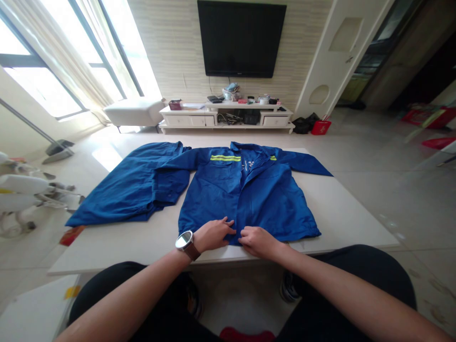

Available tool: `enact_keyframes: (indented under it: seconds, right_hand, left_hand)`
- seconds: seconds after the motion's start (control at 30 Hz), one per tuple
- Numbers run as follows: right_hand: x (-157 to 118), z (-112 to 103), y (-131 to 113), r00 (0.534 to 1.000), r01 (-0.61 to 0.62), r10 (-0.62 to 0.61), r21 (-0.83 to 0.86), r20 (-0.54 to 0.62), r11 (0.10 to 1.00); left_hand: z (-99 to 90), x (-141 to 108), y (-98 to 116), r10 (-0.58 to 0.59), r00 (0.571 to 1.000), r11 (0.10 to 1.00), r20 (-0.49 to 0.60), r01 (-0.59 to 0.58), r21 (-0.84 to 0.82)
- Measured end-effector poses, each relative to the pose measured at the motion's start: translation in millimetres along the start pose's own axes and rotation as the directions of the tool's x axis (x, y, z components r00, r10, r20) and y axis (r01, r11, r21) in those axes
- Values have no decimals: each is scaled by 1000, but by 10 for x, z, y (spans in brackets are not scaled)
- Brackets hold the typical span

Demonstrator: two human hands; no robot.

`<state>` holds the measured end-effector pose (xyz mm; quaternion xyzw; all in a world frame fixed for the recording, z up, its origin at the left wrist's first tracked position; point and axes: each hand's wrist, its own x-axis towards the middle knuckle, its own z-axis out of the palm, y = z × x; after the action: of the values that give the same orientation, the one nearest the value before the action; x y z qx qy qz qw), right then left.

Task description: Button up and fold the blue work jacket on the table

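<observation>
A blue work jacket (217, 194) with yellow-and-silver reflective strips lies spread out, front side up, its collar pointing away from me. Its front is unfastened, and the upper part gapes to show the lining. My left hand (214, 234), with a watch (185, 241) on the wrist, rests on the bottom hem beside the front opening, fingers apart. Just across the opening, my right hand (259, 241) has its fingers curled and pinched on the hem of the other front panel. The fingertips partly hide the cloth there.
Folded blue trousers (128, 183) lie left of the jacket, under its sleeve. Both garments are on a low white table (356, 218). Beyond are a TV cabinet (185, 118), a television (242, 40) and a grey stool (133, 113). A red bag (321, 126) stands on the floor.
</observation>
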<state>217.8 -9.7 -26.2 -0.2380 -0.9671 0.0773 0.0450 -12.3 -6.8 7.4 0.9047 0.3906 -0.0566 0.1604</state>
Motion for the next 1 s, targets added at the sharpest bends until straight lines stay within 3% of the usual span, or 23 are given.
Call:
enact_keyframes:
  seconds: [0.23, 0.4, 0.5, 0.67, 0.8, 1.0]
  right_hand:
    - [6, -64, -10, 999, -29, 29, 14, 19, 999]
    - [-16, -81, -1, 1000, -6, 6, 14, 3, 1000]
    - [-21, -86, 1, 1000, -7, 7, 10, 7, 1000]
    - [-18, -101, -11, 999, -28, 27, 14, 43, 1000]
    - [-21, -113, -31, 998, -36, 35, 20, 46, 999]
    - [-27, -157, -34, 995, -82, 80, 38, 61, 996]
  left_hand:
    - [-19, 2, 9, 16, 1000, 1000, -14, -16, -2]
    - [-181, -26, 64, 43, 992, 999, -121, -44, -11]
    - [-247, -41, 117, 106, 987, 993, -121, -111, -29]
    - [-113, -21, 141, 113, 993, 994, -25, -113, -7]
    - [-24, -3, 147, 112, 993, 993, -30, -110, 45]
    - [-62, -23, 202, 135, 990, 987, -42, -130, 96]
